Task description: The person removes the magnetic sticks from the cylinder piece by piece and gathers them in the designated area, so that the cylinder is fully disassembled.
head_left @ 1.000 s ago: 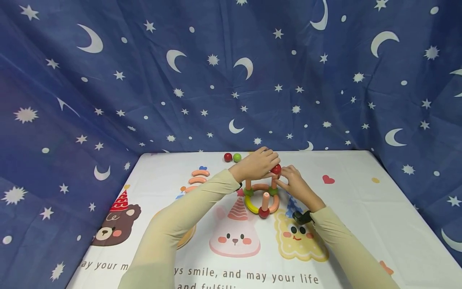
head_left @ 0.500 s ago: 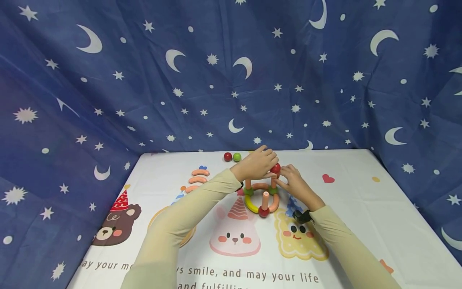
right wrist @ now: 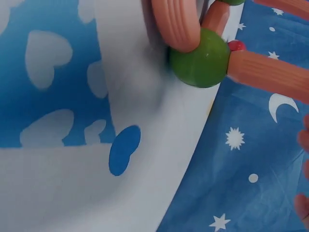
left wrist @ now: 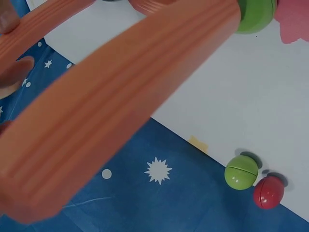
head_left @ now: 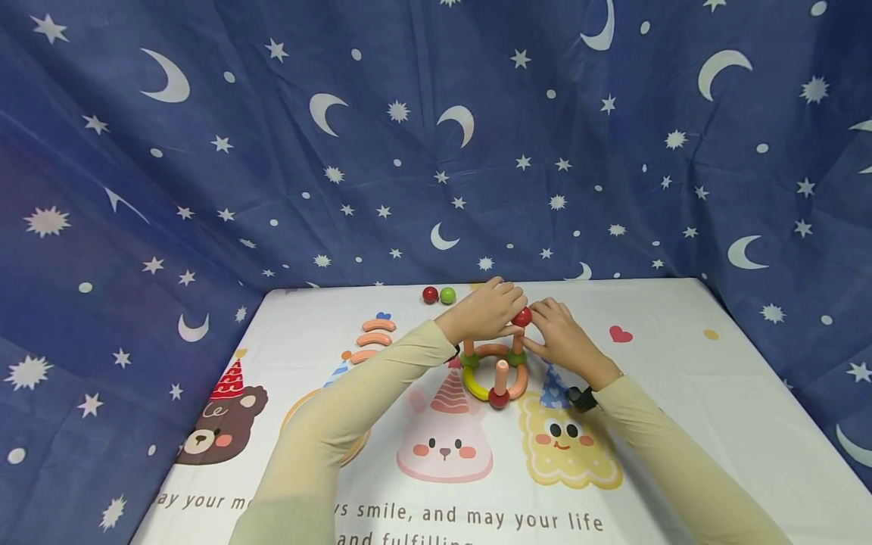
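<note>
A toy frame of peach sticks and balls stands on the table. Its base ring has a yellow curved piece (head_left: 474,385), green balls (right wrist: 200,60) and a front red ball (head_left: 499,398) with an upright stick (head_left: 501,375). My left hand (head_left: 480,310) pinches a red ball (head_left: 522,316) on top of the back right stick (head_left: 519,342). On the other side, my right hand (head_left: 564,338) has its thumb against that stick, its fingers beside the ball; its grip is partly hidden. The back left stick (left wrist: 120,106) crosses the left wrist view.
Near the table's back edge lie a loose red ball (head_left: 430,295) and a light green ball (head_left: 447,296). Several curved peach pieces (head_left: 374,340) lie to the left, beside my left sleeve (head_left: 354,401). A blue curtain (head_left: 381,151) hangs behind the printed tablecloth (head_left: 681,363).
My right hand and forearm have shifted slightly up and to the right near the stick. The left hand keeps its place at the red ball.
</note>
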Motion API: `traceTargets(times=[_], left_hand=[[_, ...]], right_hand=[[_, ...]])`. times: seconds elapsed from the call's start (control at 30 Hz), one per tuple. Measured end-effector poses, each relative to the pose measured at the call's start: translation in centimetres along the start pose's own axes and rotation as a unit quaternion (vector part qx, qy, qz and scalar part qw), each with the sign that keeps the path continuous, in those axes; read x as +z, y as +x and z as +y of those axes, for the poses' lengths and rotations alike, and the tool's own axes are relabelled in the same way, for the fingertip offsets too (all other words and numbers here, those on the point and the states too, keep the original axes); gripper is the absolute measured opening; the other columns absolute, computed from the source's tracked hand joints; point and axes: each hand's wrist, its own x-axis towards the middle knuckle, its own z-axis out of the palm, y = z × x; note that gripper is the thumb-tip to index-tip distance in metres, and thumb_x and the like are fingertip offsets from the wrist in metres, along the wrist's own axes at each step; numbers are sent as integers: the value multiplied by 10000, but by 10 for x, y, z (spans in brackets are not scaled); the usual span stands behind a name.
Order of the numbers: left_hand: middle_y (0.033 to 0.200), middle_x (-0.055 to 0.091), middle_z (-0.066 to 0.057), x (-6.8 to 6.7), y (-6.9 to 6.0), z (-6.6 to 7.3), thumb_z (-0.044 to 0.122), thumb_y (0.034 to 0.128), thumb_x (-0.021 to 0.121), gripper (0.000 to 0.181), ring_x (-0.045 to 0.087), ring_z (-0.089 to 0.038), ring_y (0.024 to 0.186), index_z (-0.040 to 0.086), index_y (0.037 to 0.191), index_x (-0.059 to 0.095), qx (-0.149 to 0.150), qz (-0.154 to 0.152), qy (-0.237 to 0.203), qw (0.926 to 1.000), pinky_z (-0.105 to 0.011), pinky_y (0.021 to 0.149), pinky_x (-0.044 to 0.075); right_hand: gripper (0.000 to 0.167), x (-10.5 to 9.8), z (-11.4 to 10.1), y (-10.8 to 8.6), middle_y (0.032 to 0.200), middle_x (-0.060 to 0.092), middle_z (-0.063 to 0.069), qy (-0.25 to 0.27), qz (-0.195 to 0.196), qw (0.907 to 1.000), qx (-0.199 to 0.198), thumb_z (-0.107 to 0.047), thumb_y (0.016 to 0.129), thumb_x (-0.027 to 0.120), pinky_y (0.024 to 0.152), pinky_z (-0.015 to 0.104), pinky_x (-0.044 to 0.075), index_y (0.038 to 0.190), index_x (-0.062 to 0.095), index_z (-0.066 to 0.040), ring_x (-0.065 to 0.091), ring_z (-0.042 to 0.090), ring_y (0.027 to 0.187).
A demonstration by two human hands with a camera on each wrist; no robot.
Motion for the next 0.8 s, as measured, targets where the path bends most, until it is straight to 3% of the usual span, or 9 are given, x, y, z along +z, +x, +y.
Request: traceTargets(times=[0.13,0.3,0.57,0.8], left_hand=[[1092,606,-12,1,-1,0,480,931,478,419,562,-174,1038,107,1112,538,46,161,-59,9998,-337,939,420],[1103,604,-20,0,-3,0,475,943,452,431,561,-180,1043,96,1130,536,199,139,-3,9997,-353,974,415],[1121,598,-14,-5,-7,-4,482,950,429,422,546,-175,1051,105,1102,542,541,124,38,9985,-351,990,388],[1126,590,-25,4,-12,-3,490,965,390,449,541,-181,1058,100,1140,529,425,148,-385,9982,-347,996,384]], right_hand=[[388,-3,2,4,1057,590,136,619,36,9981,-3,-188,748,763,882,484,380,1064,632,-5,462,276,990],[452,-4,3,10,1095,583,142,1200,-99,9927,24,-121,721,750,879,488,371,1126,609,23,452,264,990],[402,-7,-2,14,1159,560,136,1362,-492,9894,-28,-117,767,720,874,460,361,1133,600,-6,435,241,991],[377,-11,-6,14,1130,557,131,1281,-493,9905,-56,-126,785,730,865,460,363,1119,619,9,447,247,1004]])
